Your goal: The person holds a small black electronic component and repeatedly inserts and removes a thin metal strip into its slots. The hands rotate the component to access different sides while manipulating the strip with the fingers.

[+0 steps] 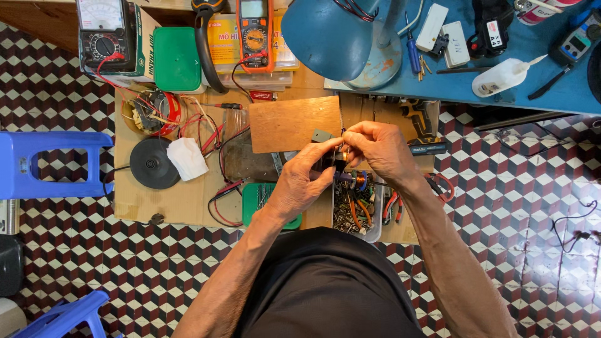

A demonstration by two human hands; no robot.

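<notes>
Both hands meet over the front edge of the low cardboard-topped bench [188,203]; the left hand [300,181] and right hand [375,150] both have fingers pinched shut on a small dark part with a copper-wound coil [341,164]; right under them sits a clear plastic tub [375,233] stuffed with screws, wire bits and a coil; a round red-rimmed tin [150,112] near the back left corner holds tangled wires; a green flat box [177,59] and yellow printed packages [222,40] line the back edge.
</notes>
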